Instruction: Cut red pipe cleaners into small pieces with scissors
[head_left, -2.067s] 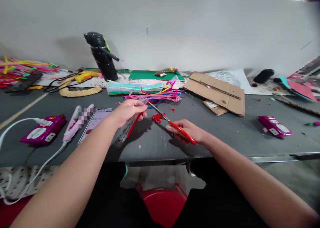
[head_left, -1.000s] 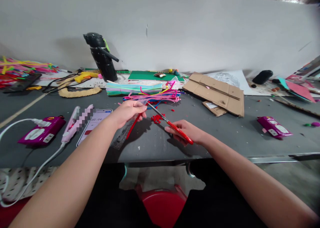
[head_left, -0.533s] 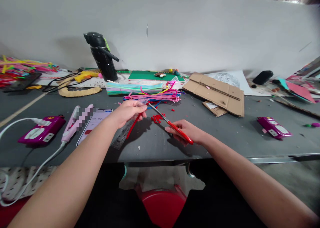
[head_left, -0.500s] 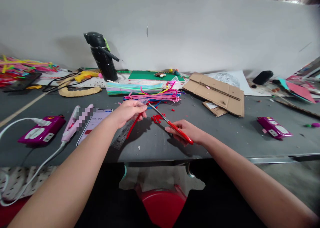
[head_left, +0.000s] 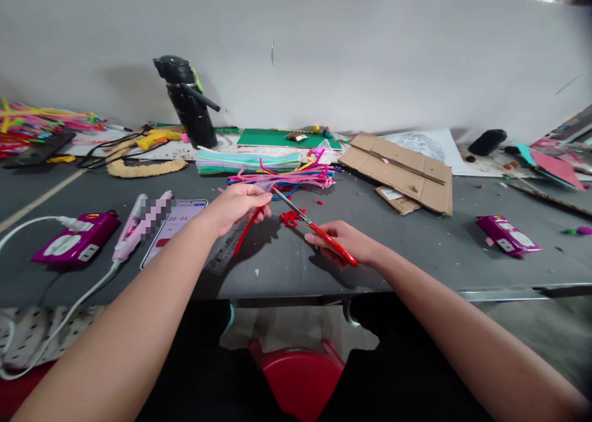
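Note:
My left hand (head_left: 238, 203) pinches a red pipe cleaner (head_left: 245, 232) over the grey table (head_left: 287, 261); its lower end slants down toward me. My right hand (head_left: 346, 242) grips red-handled scissors (head_left: 319, 231), whose blades point up-left and meet the pipe cleaner at my left fingertips. A small heap of red cut bits (head_left: 290, 217) lies on the table just below the blades. Behind them sits a tangle of pink and blue pipe cleaners (head_left: 289, 179).
A phone (head_left: 173, 229), a pink tool (head_left: 139, 224) and a magenta power strip (head_left: 74, 244) lie at left. A black bottle (head_left: 187, 104), pastel straws (head_left: 247, 161), green mat (head_left: 284, 139) and cardboard (head_left: 402, 170) stand behind. Another magenta strip (head_left: 507, 235) is at right.
Hardly anything differs; both hands keep their grips and stay in place, with only a slight shift of the view.

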A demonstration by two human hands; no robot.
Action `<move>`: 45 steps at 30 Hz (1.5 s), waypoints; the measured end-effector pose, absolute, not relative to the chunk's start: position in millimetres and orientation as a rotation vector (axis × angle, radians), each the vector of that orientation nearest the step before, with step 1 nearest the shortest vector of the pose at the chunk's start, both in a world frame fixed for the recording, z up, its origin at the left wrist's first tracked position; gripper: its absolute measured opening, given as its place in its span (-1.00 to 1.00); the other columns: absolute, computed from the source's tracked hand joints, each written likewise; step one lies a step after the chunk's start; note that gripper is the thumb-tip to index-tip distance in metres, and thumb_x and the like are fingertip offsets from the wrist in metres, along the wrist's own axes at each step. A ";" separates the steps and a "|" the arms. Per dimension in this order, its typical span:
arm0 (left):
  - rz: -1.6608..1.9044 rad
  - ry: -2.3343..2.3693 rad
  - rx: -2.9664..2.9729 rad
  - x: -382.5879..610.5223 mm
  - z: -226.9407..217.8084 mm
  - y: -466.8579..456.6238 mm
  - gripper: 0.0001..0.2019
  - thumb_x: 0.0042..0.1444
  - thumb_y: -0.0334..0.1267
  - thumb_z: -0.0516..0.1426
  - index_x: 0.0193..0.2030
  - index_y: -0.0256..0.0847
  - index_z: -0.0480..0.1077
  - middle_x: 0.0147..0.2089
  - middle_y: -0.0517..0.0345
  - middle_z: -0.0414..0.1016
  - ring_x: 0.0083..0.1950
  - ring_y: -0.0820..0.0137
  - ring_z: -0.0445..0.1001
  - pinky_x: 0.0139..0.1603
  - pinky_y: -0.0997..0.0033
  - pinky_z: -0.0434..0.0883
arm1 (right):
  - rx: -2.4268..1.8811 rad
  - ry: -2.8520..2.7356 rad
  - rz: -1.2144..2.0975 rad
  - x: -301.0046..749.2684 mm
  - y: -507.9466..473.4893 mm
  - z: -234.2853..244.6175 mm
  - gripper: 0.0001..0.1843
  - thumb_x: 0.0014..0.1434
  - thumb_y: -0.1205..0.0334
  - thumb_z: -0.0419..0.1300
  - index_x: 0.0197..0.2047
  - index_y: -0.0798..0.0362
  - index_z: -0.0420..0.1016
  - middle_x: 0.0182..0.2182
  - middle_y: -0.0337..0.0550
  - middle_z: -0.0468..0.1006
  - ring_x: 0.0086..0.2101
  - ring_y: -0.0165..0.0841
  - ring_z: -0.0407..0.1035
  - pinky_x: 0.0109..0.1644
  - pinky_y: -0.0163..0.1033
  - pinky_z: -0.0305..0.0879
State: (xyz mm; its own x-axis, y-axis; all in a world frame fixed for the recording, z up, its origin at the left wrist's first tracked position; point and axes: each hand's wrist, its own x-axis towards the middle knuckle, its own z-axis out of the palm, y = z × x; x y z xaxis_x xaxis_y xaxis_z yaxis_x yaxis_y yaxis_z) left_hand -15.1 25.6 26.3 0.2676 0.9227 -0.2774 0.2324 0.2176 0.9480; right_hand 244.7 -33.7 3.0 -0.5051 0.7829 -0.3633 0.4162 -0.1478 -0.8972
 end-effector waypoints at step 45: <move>0.700 1.218 1.220 -20.6 16.0 29.7 -0.72 -0.09 -0.12 0.34 -0.40 -0.26 0.42 -0.44 0.12 0.54 -0.52 0.52 0.40 -0.48 0.54 0.36 | -1.423 -1.806 1.676 242.5 -31.4 5.9 -0.37 -0.07 -0.36 0.27 -0.54 0.05 0.19 -0.69 -0.34 0.31 -0.75 -0.51 0.19 -0.74 -0.38 0.12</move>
State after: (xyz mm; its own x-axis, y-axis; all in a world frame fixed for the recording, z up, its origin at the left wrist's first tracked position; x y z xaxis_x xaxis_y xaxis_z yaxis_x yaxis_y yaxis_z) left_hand -20.6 29.7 16.0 0.2669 0.9125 -0.3100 0.1917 0.2650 0.9450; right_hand 242.5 -31.4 5.9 -0.4669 0.7932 -0.3910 0.4492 -0.1682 -0.8774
